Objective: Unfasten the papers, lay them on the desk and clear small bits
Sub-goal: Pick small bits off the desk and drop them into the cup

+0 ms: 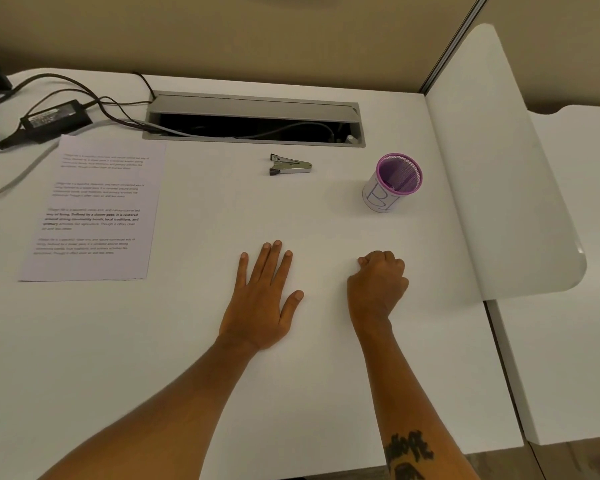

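Observation:
Printed papers (pixel 94 209) lie flat on the white desk (pixel 187 341) at the left, stacked as one neat pile. A small metal staple remover (pixel 290 164) rests at the back centre. To its right stands a purple mesh cup (pixel 394 181) wrapped in a white label. My left hand (pixel 262 299) lies flat, palm down, fingers spread, in the middle of the desk. My right hand (pixel 378 284) rests beside it with fingers curled into a loose fist; anything pinched inside is hidden.
A grey cable tray (pixel 253 119) is open along the back edge. A black power adapter (pixel 56 116) and cables lie at the back left. A white curved divider panel (pixel 499 168) borders the desk on the right.

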Motion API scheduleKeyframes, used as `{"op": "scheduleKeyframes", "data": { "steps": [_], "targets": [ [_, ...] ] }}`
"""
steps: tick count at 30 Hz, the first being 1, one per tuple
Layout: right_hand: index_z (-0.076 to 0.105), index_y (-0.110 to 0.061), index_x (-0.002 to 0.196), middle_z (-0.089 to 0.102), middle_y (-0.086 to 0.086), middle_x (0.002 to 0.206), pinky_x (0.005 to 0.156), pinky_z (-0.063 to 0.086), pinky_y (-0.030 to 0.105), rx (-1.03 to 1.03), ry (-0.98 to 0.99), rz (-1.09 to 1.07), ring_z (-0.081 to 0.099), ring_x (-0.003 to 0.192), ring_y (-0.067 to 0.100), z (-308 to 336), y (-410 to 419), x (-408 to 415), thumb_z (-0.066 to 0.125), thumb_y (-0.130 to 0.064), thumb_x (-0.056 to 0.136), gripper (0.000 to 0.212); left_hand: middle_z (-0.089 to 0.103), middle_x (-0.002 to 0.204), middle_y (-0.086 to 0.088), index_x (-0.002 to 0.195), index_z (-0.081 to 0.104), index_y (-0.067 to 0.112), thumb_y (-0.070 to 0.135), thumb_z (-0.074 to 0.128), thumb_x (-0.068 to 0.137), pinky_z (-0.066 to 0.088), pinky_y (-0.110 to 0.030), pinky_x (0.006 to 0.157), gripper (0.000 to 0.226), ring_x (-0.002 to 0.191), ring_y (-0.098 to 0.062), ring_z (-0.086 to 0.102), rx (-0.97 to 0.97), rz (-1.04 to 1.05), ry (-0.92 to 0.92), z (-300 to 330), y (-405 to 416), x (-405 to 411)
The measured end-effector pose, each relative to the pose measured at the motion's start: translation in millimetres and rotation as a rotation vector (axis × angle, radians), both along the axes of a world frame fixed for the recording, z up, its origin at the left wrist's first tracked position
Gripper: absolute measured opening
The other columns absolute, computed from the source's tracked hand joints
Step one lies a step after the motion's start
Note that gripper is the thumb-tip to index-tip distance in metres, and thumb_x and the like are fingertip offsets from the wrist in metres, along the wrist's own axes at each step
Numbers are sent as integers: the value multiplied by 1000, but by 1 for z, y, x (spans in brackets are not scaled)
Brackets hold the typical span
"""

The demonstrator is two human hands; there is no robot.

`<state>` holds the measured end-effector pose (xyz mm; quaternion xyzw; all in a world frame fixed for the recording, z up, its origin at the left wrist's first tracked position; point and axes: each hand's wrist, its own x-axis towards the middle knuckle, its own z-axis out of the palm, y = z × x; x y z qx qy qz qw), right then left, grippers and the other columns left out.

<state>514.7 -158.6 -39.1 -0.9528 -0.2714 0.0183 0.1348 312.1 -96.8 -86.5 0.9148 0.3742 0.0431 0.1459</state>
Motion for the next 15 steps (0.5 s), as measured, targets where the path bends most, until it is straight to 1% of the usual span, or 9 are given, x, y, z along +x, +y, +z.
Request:
{"op": "scheduleKeyframes", "data": {
  "steps": [3,6,9,11,12,13,15],
  "targets": [
    [70,-7,104,69,9,102,82,43,42,-63,-7,35,59,102,30,-3,0,2,58,-11,102,13,3,182,-6,172,8,19,61,18,110,11,-61,134,76,168,-24,-2,5,3,-1,-1,0,0],
    [68,-6,103,68,10,102,83,41,43,-104,-38,115,58,99,31,-3,-2,8,54,-11,103,15,2,182,-5,172,8,19,61,19,110,11,-61,134,76,168,-23,-3,5,6,-4,-2,0,0],
    [68,-6,103,68,10,104,86,40,44,-110,12,153,59,101,32,2,-3,26,53,-10,103,16,1,182,-5,172,8,19,61,19,110,10,-61,134,75,168,-22,-4,0,2,-6,-2,0,0],
    [70,-6,102,71,12,108,89,45,45,-22,115,115,62,105,35,12,1,45,55,-10,101,16,1,182,-5,172,8,19,60,19,110,10,-61,135,75,168,-22,-4,-1,2,-5,-2,0,0],
    [71,-5,101,72,12,110,89,47,43,47,167,93,64,107,35,21,5,55,56,-9,101,16,0,182,-5,172,8,19,60,19,110,10,-61,135,75,168,-23,-4,-3,1,-4,-2,0,0],
    [72,-5,100,74,13,111,86,48,38,122,201,84,66,106,34,30,10,65,57,-8,100,16,0,182,-6,172,8,19,60,18,110,10,-61,134,75,168,-23,-4,-5,1,-3,-1,0,0],
    [71,-3,94,75,12,103,77,42,29,238,213,97,66,95,28,51,24,85,58,-7,100,15,0,182,-6,172,8,18,61,17,110,10,-61,134,76,168,-23,-4,-8,-1,5,0,0,-1]
  ]
}}
